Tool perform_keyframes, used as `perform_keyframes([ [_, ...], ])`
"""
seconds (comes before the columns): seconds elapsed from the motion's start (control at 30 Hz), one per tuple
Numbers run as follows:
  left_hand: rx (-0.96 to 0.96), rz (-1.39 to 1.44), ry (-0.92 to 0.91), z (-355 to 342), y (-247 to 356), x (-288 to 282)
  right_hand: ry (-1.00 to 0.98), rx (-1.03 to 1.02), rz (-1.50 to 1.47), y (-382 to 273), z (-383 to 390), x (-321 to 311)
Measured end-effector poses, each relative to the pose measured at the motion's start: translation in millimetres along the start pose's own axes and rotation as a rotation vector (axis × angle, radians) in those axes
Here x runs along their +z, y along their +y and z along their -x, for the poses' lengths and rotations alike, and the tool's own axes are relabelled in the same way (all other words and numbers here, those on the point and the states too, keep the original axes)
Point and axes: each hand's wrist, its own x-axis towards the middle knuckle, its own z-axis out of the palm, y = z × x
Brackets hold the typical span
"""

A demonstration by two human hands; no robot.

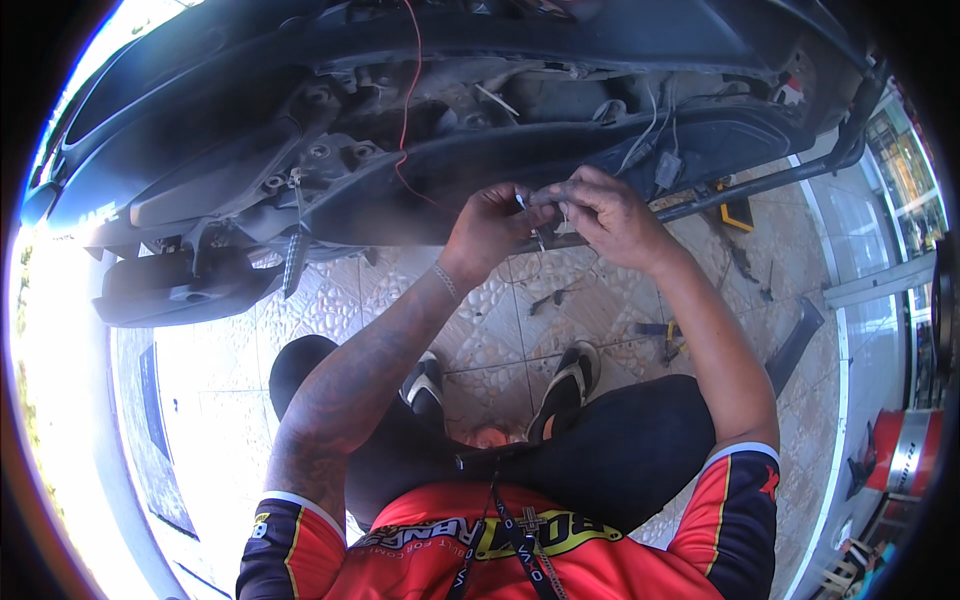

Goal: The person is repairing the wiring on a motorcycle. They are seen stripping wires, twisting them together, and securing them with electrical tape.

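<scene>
My left hand [492,228] and my right hand [603,213] meet just below the black underside of a motorcycle [300,150]. Both pinch a thin white wire [527,205] with a small metal end between thumbs and fingertips. More white wires and a small grey connector [667,168] hang from the bodywork right above my right hand. A thin red wire [408,100] runs down across the frame to the left of my left hand. I sit low, my knees and sandalled feet [570,380] beneath my arms.
The floor is pale patterned tile [340,300]. Pliers with yellow and blue grips [668,335] and small dark parts lie on it near my right foot. A black footrest bar [760,185] runs right. A red and silver can [900,450] stands far right.
</scene>
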Motion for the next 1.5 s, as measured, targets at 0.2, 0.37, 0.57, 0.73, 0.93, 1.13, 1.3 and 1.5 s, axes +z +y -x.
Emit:
perform_keyframes([
  [0.2, -0.003, -0.010, 0.018, 0.1, -0.1, 1.2, 0.005, -0.037, -0.035, -1.1, -1.4, -0.7],
  [0.37, -0.009, -0.009, 0.023, -1.5, -1.6, 1.4, 0.006, -0.058, -0.042, 0.3, -2.3, -0.6],
  [0.57, -0.001, -0.039, 0.025, -1.9, -4.1, 1.3, 0.010, 0.009, -0.143, -3.0, -2.6, -0.6],
  [0.73, -0.030, -0.082, 0.011, 0.3, -1.9, 2.3, -0.035, 0.083, -0.166, -4.3, -1.8, -4.1],
  [0.93, -0.001, -0.136, 0.054, 0.6, -1.6, 4.7, 0.010, 0.072, -0.107, -2.7, -2.0, -3.3],
  [1.13, -0.024, -0.118, 0.030, -1.5, -2.7, 0.7, 0.043, 0.034, -0.072, -0.5, -1.0, -3.2],
  [1.3, 0.014, -0.065, 0.030, -1.1, -2.7, 4.0, 0.028, -0.039, 0.040, 3.5, -0.8, -7.0],
  [1.5, 0.029, -0.118, -0.002, 2.0, 2.9, 6.3, 0.095, -0.117, 0.192, -4.9, 3.2, -12.5],
])
